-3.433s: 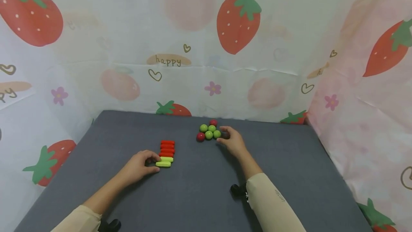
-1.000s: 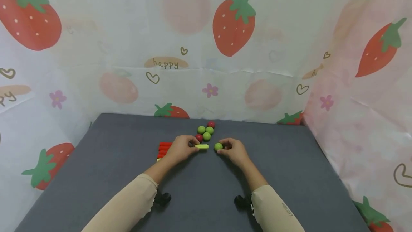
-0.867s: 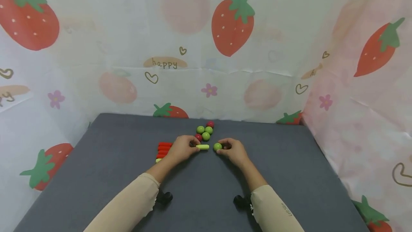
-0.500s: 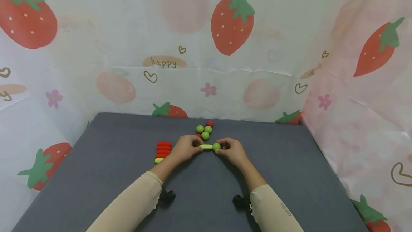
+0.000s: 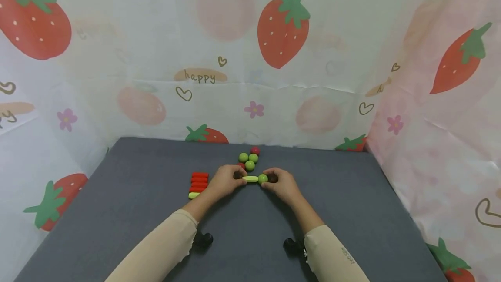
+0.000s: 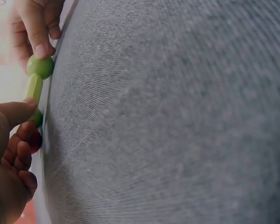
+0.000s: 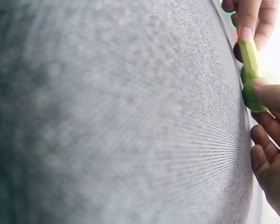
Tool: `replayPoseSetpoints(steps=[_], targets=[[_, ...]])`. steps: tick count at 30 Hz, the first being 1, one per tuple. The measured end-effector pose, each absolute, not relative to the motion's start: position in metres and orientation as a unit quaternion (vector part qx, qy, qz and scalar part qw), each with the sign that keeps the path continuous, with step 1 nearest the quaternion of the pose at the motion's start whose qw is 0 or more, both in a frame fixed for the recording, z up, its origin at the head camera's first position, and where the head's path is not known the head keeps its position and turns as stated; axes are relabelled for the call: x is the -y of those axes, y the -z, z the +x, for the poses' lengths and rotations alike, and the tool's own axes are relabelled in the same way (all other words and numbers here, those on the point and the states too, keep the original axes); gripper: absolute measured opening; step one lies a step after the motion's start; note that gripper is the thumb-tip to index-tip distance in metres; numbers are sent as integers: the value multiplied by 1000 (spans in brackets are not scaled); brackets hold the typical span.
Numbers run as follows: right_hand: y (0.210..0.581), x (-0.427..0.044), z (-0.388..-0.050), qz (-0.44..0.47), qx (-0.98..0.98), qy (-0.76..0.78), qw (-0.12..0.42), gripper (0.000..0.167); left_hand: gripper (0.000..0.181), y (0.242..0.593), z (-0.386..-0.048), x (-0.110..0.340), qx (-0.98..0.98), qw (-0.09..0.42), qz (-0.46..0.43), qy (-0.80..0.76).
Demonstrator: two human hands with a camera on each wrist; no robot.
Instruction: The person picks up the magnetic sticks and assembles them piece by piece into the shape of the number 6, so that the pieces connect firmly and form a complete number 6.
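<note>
At centre, left hand (image 5: 225,181) pinches yellow-green stick (image 5: 250,179).

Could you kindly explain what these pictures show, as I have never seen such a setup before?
There is no robot here, only a person's two bare hands. The wide picture comes from a camera on the head; the two closer, tilted ones come from cameras on each wrist. The left hand pinches a yellow-green stick, and the right hand pinches a green ball; the two pieces appear to touch. On the gray table lie red sticks with one more yellow-green stick, and, farther back, three green balls and two red balls, one partly hidden.
</note>
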State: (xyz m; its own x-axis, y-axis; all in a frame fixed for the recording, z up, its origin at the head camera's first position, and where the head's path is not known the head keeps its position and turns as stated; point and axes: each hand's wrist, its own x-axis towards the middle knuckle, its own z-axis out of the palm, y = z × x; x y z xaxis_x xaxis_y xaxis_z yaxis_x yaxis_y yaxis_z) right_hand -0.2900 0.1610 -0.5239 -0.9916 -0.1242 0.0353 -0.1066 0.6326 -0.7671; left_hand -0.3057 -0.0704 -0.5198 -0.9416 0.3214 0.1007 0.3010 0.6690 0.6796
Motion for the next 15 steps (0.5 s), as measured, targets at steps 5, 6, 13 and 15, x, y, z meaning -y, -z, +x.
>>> replayPoseSetpoints(steps=[5, 6, 13, 15], targets=[[522, -159, -291, -92, -917, 388, 0, 41, 15, 523, -305, 72, -909, 14, 163, -383], [521, -158, -291, -97, -919, 382, -2, 41, 15, 524, -305, 72, -909, 12, 163, -384], [517, -155, -294, -116, -934, 338, -17, 40, 15, 523, -303, 72, -909, 8, 163, -384], [516, -154, -294, -117, -935, 333, -18, 39, 15, 522, -303, 72, -909, 8, 164, -384]])
